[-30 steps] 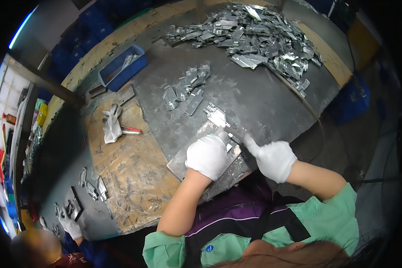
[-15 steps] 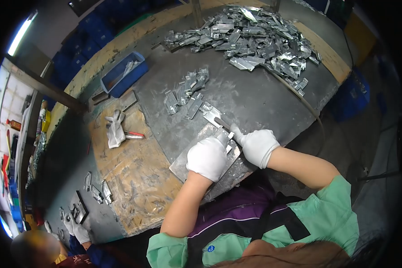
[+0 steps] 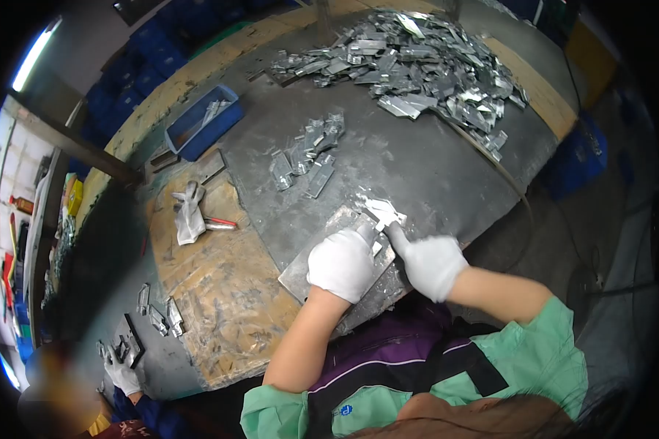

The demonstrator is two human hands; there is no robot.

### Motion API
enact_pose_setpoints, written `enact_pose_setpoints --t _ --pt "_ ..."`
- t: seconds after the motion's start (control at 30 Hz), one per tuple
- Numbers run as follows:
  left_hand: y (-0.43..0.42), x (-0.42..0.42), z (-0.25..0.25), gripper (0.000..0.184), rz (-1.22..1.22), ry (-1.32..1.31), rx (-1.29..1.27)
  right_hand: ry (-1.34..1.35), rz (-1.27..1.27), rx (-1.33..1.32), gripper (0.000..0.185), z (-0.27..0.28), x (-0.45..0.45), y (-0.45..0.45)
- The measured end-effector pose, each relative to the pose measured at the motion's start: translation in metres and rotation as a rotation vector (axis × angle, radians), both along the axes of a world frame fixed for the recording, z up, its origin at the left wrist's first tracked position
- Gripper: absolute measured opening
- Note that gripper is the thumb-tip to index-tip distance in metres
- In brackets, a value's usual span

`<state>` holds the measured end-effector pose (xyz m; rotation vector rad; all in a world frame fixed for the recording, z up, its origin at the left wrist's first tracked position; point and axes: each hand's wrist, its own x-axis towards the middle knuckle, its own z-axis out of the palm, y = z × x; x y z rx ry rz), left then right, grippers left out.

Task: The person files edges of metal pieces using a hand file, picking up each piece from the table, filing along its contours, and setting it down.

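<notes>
My left hand [image 3: 340,265], in a white glove, rests closed on the metal plate [image 3: 298,272] near the table's front edge. Its fingers press a small silver metal part [image 3: 375,249], mostly covered by the glove. Beside it my right hand [image 3: 433,267], also gloved and smeared by motion, has its fingers closed and pointing toward the left fingertips. A bright, blurred metal piece [image 3: 385,210] lies just beyond both sets of fingertips. What the right fingers grip cannot be made out.
Several loose metal parts [image 3: 319,175] lie ahead, with a large heap [image 3: 439,66] farther back. To the left are a blue bin [image 3: 205,124], an empty glove [image 3: 190,214] and a red-handled tool [image 3: 221,224]. A co-worker's gloved hand [image 3: 122,373] works at the lower left.
The bright metal piece has shifted right and toward me. My right hand has moved slightly right and down, and the dark narrow bar at its fingertips no longer shows clearly. My left hand has barely moved.
</notes>
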<state>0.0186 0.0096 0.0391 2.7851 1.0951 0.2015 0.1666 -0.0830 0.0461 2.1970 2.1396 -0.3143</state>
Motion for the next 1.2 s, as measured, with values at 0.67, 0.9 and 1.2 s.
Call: enact_pose_setpoints --t 0.67,0.9,1.2 --pt "0.001 0.003 0.001 0.015 -0.008 0.063 -0.028 -0.002 0.033 0.207 0.062 -0.003 -0.007 -0.012" --pt "-0.002 0.001 -0.003 0.018 0.034 0.034 0.015 0.257 -0.105 0.115 0.057 -0.01 -0.013 -0.031" --pt "0.0 0.001 -0.003 0.02 0.063 -0.008 -0.04 0.655 -0.205 0.394 0.05 -0.031 -0.04 -0.016"
